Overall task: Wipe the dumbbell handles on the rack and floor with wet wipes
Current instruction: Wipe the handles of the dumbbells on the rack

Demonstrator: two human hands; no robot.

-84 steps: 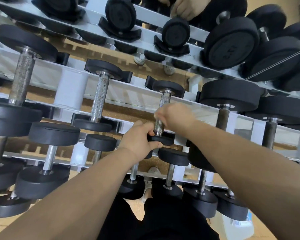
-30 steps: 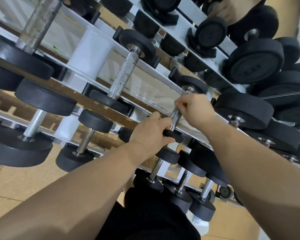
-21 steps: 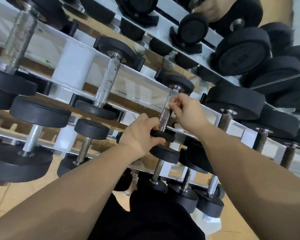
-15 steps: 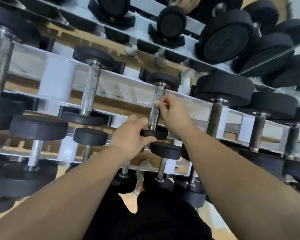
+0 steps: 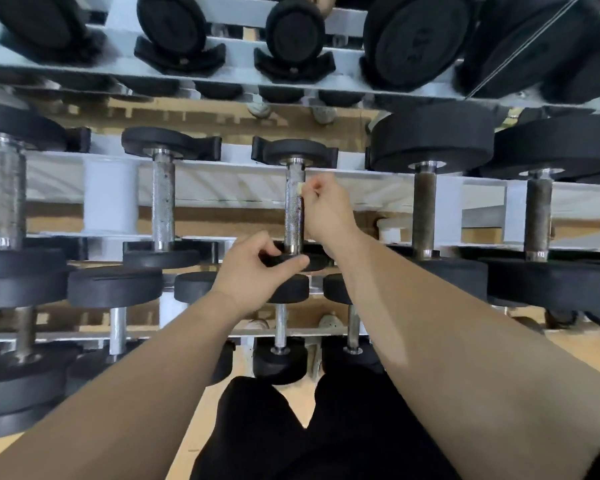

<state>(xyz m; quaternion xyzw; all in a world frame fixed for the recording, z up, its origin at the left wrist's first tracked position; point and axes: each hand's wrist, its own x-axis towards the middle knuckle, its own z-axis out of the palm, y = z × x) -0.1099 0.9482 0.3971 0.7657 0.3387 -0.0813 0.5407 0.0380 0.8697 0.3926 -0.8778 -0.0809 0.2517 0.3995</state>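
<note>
A small black dumbbell with a knurled steel handle lies on the middle shelf of the white rack. My left hand grips the near black head of that dumbbell. My right hand pinches a small wad of wet wipe against the upper part of the handle, just below the far head. Most of the wipe is hidden inside my fingers.
More dumbbells fill the rack: a neighbour handle to the left, thicker dark handles to the right, big heads on the top shelf, small ones on the bottom shelf. My black-trousered legs stand over a tan floor.
My right hand has slid up the handle from near its lower end to its upper part. The left hand has kept its grip on the near head. The camera view swung about.
</note>
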